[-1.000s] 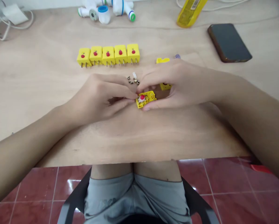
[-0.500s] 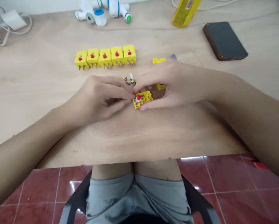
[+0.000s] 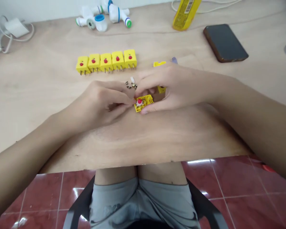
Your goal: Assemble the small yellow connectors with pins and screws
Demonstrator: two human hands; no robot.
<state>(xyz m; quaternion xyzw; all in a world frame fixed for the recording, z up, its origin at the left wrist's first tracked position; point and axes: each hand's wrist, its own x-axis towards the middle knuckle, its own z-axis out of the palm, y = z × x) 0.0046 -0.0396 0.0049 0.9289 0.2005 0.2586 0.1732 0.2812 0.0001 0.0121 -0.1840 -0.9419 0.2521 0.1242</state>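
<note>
A yellow plug housing half (image 3: 147, 100), its inner side facing up, lies low over the table. A white part with a red button (image 3: 139, 101) sits in its left end. My right hand (image 3: 163, 87) is closed on the housing, thumb at the near edge and fingers at the far edge. At the left end, the fingertips of my left hand (image 3: 109, 100) are pinched together; what they hold, if anything, is too small to make out. Small metal screws and pieces (image 3: 134, 85) lie just behind the fingertips, beside a small white piece (image 3: 132, 79).
Several yellow plugs (image 3: 106, 62) with red buttons stand in a row. More yellow housing pieces (image 3: 159, 64) are partly behind my right hand. Farther back are a phone (image 3: 226, 43), a yellow bottle (image 3: 186, 16), white pipe fittings (image 3: 101, 23) and a white charger (image 3: 17, 27).
The view has shifted slightly, so the things on the table appear a little lower and to the left. Both hands keep nearly the same pose at the plug housing half.
</note>
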